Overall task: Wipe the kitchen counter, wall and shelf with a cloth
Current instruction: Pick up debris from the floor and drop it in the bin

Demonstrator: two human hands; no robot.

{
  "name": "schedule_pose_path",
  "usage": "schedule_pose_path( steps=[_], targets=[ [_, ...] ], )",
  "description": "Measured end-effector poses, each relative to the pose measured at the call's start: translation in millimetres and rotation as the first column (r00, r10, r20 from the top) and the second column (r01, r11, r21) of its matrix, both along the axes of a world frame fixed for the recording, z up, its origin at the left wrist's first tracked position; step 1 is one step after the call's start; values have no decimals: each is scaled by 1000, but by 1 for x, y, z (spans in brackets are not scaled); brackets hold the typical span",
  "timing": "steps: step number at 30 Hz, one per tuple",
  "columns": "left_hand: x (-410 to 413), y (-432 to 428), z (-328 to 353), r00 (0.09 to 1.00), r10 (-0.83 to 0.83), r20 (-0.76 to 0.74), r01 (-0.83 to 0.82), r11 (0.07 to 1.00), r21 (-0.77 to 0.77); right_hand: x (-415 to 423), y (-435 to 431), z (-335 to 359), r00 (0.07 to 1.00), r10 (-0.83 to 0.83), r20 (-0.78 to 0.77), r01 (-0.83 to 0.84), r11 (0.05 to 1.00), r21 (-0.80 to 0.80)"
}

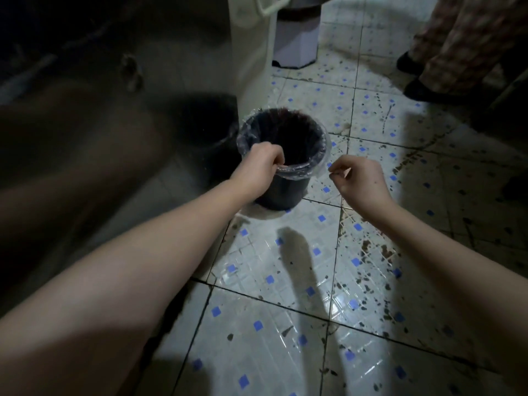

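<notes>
We are hooking the fingers of our left hand over the near rim of the round black plastic bin to steady it. Our right hand seems to be pinching its clear plastic liner just beyond the fingertips, likely to seat it. No cloth is showing.

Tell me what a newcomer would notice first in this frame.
A dark bin with a clear liner stands at centre; the left hand grips its near rim and the right hand pinches the liner's edge beside it. The tiled floor around is spattered with dark stains.
</notes>
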State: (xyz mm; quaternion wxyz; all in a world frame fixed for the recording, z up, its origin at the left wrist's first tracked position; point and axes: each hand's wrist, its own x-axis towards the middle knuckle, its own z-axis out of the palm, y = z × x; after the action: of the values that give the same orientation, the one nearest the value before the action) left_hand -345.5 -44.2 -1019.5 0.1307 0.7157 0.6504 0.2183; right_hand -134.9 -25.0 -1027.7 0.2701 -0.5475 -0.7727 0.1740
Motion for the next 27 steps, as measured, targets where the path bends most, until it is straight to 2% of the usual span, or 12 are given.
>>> schedule_pose_path(
  steps=[6, 10, 15, 18, 27],
  targets=[
    [-9, 29, 21, 997, 38, -73, -35, 999, 33, -18, 19, 17, 999, 3, 37, -4, 1000, 19],
    [-14, 46, 25, 988, 32, -152, -36, 999, -23, -32, 38, 19, 1000, 2, -6, -3, 1000, -19],
    [-18, 59, 17, 965, -15, -262, -6, 997, -79, -49, 58, 10, 996, 79, 35, -77, 995, -63],
    [-19, 65, 10, 960, -27, -279, -1, 995, -101, -54, 65, 1, 991, 111, 71, -102, 987, -128],
    [-22, 79, 1, 960, -50, -276, 7, 988, -154, -56, 79, -23, 951, 213, 225, -172, 967, -190]
  ],
)
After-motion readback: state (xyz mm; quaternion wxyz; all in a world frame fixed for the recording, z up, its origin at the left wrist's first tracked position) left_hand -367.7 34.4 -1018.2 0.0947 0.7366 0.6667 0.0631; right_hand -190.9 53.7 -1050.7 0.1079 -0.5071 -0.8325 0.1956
